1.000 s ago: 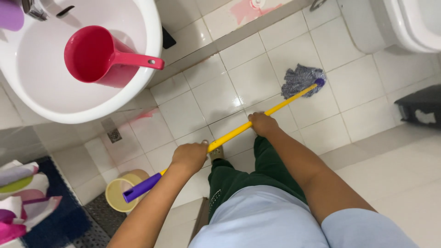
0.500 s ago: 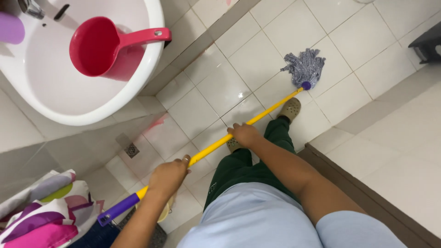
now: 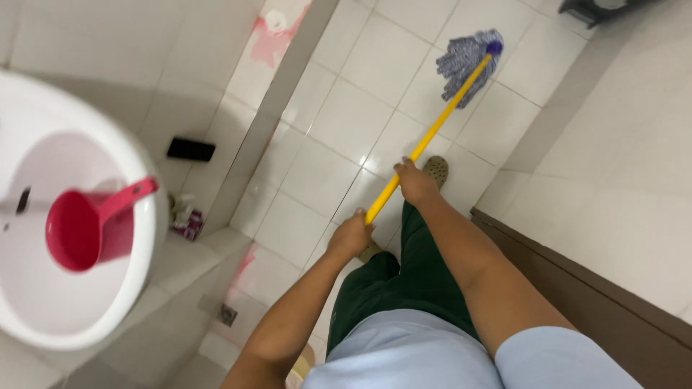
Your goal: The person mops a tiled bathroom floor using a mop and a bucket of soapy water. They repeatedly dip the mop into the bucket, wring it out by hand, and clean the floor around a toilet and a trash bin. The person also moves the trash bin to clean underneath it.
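1. While both hands grip it, the yellow mop handle (image 3: 425,140) slants toward one o'clock, its grey mop head (image 3: 465,61) on the white tiled floor (image 3: 346,115).
2. Left hand (image 3: 351,236) fingers clamp the handle's near end; right hand (image 3: 416,181) fingers clamp just above.
3. At nine o'clock, a red scoop (image 3: 79,232) lies in the white basin (image 3: 43,317).

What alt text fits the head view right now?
Both hands, left and right, grip a yellow mop handle, its grey-blue head on the white tiled floor. A white sink at left holds a red scoop.

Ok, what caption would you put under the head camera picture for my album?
Both hands, left and right, grip a yellow mop on the white tile floor, beside a basin holding a pink scoop.
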